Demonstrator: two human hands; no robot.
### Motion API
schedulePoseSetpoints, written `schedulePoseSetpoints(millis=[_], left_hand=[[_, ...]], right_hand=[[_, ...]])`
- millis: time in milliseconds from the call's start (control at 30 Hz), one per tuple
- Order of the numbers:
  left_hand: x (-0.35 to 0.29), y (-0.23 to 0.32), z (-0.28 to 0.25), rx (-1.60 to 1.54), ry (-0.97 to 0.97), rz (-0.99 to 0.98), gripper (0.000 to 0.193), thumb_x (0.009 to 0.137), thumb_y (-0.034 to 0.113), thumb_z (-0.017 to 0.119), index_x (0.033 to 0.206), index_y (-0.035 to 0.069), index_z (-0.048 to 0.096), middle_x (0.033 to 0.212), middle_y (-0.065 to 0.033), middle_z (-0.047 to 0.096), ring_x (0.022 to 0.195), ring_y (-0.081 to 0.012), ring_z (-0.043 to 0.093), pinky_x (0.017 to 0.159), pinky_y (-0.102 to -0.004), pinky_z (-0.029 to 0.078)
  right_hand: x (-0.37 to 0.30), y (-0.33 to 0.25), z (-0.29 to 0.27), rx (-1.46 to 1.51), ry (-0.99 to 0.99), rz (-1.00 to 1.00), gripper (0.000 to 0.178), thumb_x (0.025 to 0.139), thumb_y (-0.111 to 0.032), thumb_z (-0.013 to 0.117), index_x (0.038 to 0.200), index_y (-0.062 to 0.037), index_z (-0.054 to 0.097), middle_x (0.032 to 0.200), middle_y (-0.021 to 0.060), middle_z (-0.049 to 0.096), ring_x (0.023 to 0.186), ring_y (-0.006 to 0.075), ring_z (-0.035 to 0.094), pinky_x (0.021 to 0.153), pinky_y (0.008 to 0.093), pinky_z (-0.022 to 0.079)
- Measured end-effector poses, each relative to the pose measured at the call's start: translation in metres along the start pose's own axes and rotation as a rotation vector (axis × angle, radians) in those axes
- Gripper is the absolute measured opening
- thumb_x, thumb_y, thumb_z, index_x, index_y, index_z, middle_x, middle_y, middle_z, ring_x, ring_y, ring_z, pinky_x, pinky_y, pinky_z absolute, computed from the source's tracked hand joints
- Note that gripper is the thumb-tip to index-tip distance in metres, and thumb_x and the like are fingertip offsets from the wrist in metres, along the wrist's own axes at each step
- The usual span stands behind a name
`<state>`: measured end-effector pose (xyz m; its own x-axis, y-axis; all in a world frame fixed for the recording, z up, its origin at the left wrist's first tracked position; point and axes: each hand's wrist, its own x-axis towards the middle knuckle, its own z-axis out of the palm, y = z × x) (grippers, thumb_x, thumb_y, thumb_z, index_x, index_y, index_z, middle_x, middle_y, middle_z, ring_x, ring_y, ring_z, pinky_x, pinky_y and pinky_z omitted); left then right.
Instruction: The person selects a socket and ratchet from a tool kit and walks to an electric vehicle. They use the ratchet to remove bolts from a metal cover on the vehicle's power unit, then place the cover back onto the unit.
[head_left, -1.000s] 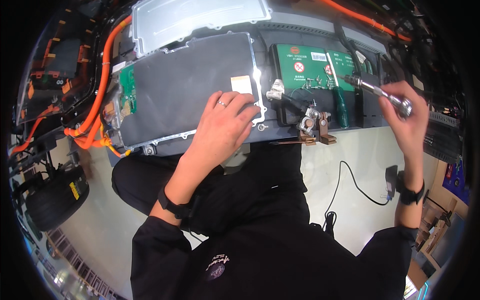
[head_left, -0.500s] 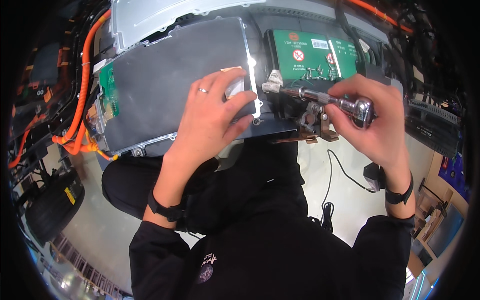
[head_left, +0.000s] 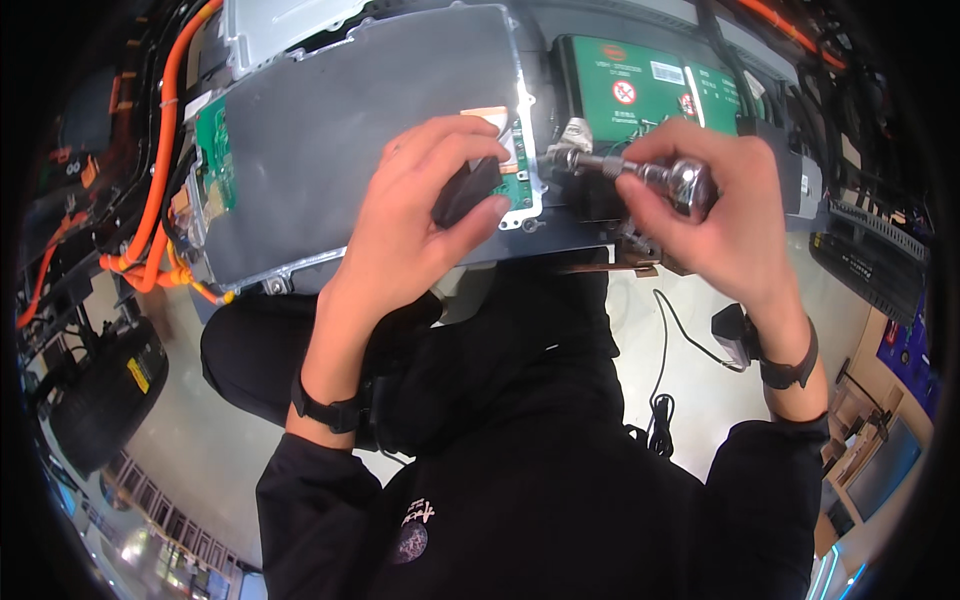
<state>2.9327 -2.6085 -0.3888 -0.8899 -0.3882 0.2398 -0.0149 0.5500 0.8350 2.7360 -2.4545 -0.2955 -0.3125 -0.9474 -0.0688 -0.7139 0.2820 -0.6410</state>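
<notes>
A shallow metal housing [head_left: 527,100] lies at the person's upper left, and across most of it spreads a black sheet [head_left: 300,130], bent up at its near right corner. To the right of the housing sits a green-topped battery [head_left: 645,88]. The left hand [head_left: 415,205] pinches the raised corner, thumb below and fingertips above. The sheet looks thin, light and pliable, so the free corner is a sensible place to take hold, though a sharp crease could mark it. The right hand [head_left: 720,205] is wrapped around a chrome ratchet driver [head_left: 612,167]; that tool is probably stiff, fairly heavy and slick, best held by its rounded grip. Its tip is blurred, so whether it touches anything is unclear. Beneath the lifted corner shows a narrow strip of green circuit board [head_left: 520,190], likely fragile.
</notes>
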Motion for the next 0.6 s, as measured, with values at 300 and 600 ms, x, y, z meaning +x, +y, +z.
schedulePoseSetpoints(millis=[300, 600], left_hand=[[-0.003, -0.005, -0.005, -0.160, 0.007, -0.038, 0.028, 0.083, 0.006, 0.070, 0.109, -0.001, 0.061, 0.113, -0.0151, 0.063, 0.105, -0.0291, 0.062, 0.095, -0.0346, 0.047], [-0.004, -0.011, -0.002, -0.152, 0.036, 0.033, 0.027, 0.082, 0.004, 0.069, 0.107, -0.002, 0.061, 0.109, -0.0147, 0.064, 0.104, -0.0307, 0.062, 0.094, -0.0357, 0.047]], right_hand=[[0.020, 0.006, 0.012, 0.021, 0.054, 0.012, 0.015, 0.077, -0.014, 0.076, 0.083, -0.0023, 0.068, 0.052, 0.0001, 0.050, 0.047, 0.0054, 0.044, 0.046, 0.0233, 0.032], [0.022, -0.005, 0.009, -0.077, 0.021, 0.052, 0.016, 0.078, -0.014, 0.075, 0.085, -0.0018, 0.069, 0.058, -0.0026, 0.054, 0.050, 0.0018, 0.042, 0.048, 0.0207, 0.030]])
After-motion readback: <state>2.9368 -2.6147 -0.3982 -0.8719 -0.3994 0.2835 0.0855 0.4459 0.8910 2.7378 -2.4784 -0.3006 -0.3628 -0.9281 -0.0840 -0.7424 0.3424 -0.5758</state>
